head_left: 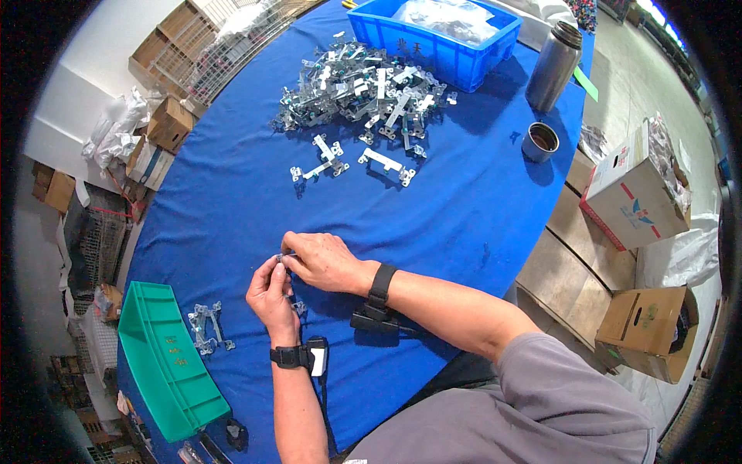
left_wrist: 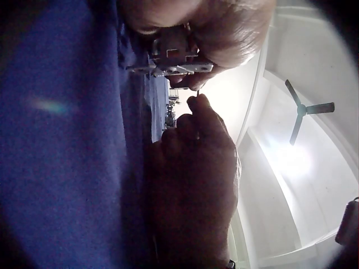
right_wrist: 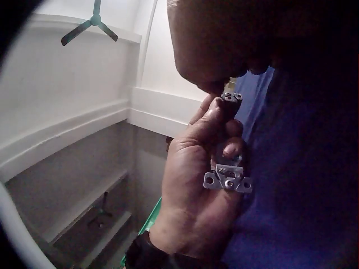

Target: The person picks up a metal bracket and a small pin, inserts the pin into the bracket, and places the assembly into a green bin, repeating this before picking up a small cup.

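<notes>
Near the front of the blue-covered table, my left hand (head_left: 272, 301) grips a metal bracket (right_wrist: 229, 179) between thumb and fingers. One flanged end with round holes sticks out by the palm; the other end (right_wrist: 231, 97) shows at the thumb tip. My right hand (head_left: 328, 263) meets it there, its thumb and forefinger pinching a small thin piece (left_wrist: 198, 93) at the bracket's upper end. I cannot tell what that piece is. Fingers hide the bracket's middle.
A large heap of brackets (head_left: 363, 93) lies at the back, with two loose brackets (head_left: 386, 164) before it. Left stand a green tray (head_left: 166, 363) and more brackets (head_left: 209, 329). Behind are a blue bin (head_left: 464, 69), a steel flask (head_left: 555, 66) and a cup (head_left: 539, 156).
</notes>
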`<state>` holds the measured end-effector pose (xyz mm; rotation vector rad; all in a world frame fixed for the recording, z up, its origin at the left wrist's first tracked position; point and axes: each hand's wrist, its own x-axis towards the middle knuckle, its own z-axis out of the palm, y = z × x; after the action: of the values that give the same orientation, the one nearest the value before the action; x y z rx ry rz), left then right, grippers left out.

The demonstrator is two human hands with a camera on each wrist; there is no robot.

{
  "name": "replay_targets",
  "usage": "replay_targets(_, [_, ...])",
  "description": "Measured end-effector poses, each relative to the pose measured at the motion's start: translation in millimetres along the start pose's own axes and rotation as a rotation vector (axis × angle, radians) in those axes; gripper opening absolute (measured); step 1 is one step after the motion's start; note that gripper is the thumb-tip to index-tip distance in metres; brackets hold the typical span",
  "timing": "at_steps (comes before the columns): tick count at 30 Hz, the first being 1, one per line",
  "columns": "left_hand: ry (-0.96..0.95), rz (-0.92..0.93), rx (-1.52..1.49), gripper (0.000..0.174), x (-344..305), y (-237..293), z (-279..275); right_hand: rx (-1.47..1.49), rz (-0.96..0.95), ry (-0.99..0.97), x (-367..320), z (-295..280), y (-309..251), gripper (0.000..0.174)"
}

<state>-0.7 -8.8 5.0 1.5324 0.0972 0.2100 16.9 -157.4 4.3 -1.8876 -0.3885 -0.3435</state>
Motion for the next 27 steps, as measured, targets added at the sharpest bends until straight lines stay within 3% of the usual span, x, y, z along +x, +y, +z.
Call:
replay_targets(7, [-0.035, 0.007, 0.01, 0.016, 1.5, -4.6, -5.2, -0.056, -0.004, -0.075, -0.1, -0.8, 2.1, 0.023])
replay_targets(10, [-0.027, 0.01, 0.006, 0.016, 0.1, -0.6, -0.9, 0.006, 0.023, 0.041, -1.1, 0.9, 0.8, 0.023])
replay_targets(15, [-0.025, 0.001, 0.001, 0.015, 1.0, -3.2, -4.7, -0.067, 0.015, -0.108, 2.2, -0.5, 6.1, 0.025])
replay_targets(18, [-0.043, 0.014, 0.004, 0.015, 1.0, -3.0, -4.2, 0.007, 0.017, 0.007, -1.4, -0.1, 0.2, 0.022])
replay_targets(27, [-0.018, 0.006, 0.007, 0.016, 0.7, -3.0, -3.1, -0.026, -0.017, -0.046, 1.1, -2.3, 1.3, 0.02])
